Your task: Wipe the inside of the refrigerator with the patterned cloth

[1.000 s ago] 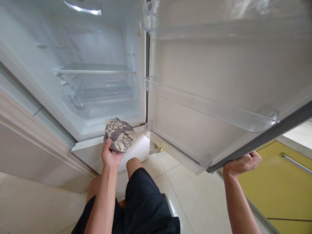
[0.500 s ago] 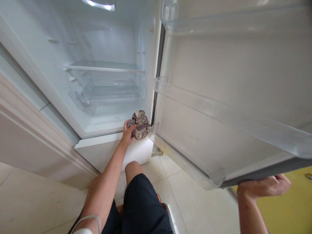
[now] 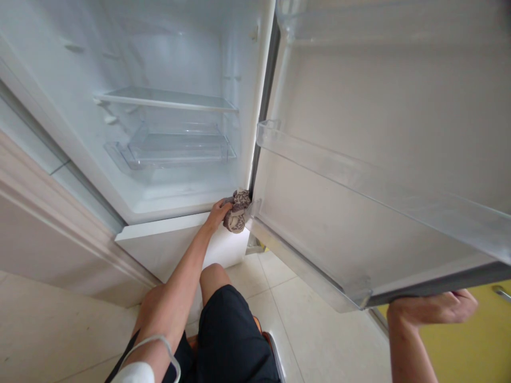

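Observation:
My left hand (image 3: pixel 217 214) is closed on a bunched brown-and-beige patterned cloth (image 3: pixel 237 214). That cloth sits at the lower hinge-side corner of the fridge, against the gap between the cabinet and the open fridge door (image 3: pixel 359 101). Part of the cloth meets the clear bin at the door's bottom corner. Down at the right, my right hand (image 3: pixel 433 307) grips the door by its dark edge (image 3: pixel 443 281); some of its fingers are hidden behind the door.
Inside the fridge are a glass shelf (image 3: pixel 167 99) and a clear plastic drawer (image 3: pixel 179 151). Clear door bins (image 3: pixel 359 173) jut toward me. A white drawer front (image 3: pixel 191 244) lies below the compartment. A yellow surface (image 3: pixel 471 346) is at the right, tiled floor (image 3: pixel 315 324) below.
My left hand has moved the cloth a little to the right and down, into the hinge corner. My right hand stays on the door edge. The view has shifted slightly.

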Demonstrator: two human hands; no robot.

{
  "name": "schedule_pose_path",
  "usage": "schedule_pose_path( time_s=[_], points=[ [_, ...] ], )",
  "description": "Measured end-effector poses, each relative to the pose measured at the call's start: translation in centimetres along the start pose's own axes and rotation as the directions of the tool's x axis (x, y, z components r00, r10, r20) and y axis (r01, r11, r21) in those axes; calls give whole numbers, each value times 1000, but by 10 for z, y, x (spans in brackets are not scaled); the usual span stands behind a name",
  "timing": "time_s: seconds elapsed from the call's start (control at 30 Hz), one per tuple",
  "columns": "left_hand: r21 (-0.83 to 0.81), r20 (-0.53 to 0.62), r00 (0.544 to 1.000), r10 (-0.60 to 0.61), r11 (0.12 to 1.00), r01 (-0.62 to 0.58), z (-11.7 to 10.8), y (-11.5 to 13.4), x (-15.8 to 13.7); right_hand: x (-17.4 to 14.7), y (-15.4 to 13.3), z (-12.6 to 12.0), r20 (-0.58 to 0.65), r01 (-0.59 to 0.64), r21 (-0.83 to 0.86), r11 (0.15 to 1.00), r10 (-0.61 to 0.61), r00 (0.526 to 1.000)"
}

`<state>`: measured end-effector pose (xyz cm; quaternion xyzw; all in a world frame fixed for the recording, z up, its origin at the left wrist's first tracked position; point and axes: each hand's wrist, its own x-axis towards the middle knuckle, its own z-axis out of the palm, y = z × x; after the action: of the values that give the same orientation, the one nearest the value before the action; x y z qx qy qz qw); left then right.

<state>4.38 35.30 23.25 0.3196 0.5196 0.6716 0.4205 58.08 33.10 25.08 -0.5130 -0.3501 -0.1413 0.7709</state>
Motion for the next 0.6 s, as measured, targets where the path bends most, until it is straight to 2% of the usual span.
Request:
schedule_pose_path(
  time_s=[0.03,0.07,0.23,0.37,0.5,0.6],
  points=[
    [7,1,1000,2,1000,-2,0,1,1,-1,-3,1,-124,-20,-14,1000,18,992],
    [8,3,1000,0,1000,0,0,3,1,-1,-4,2,-172,-34,-29,999,29,985],
    [0,79,993,-86,996,86,6,11,-5,-1,-7,3,-110,-60,-82,995,51,993],
    [-51,76,987,-139,988,143,12,12,-13,-2,-10,2,-115,-67,-91,994,57,992],
    [-224,34,977,-209,952,211,14,-5,-20,-5,-17,4,-121,-89,-76,993,80,989],
    [-389,9,952,-305,876,285,13,-26,-30,-7,-24,6,-128,-107,-89,990,96,987]
  ],
)
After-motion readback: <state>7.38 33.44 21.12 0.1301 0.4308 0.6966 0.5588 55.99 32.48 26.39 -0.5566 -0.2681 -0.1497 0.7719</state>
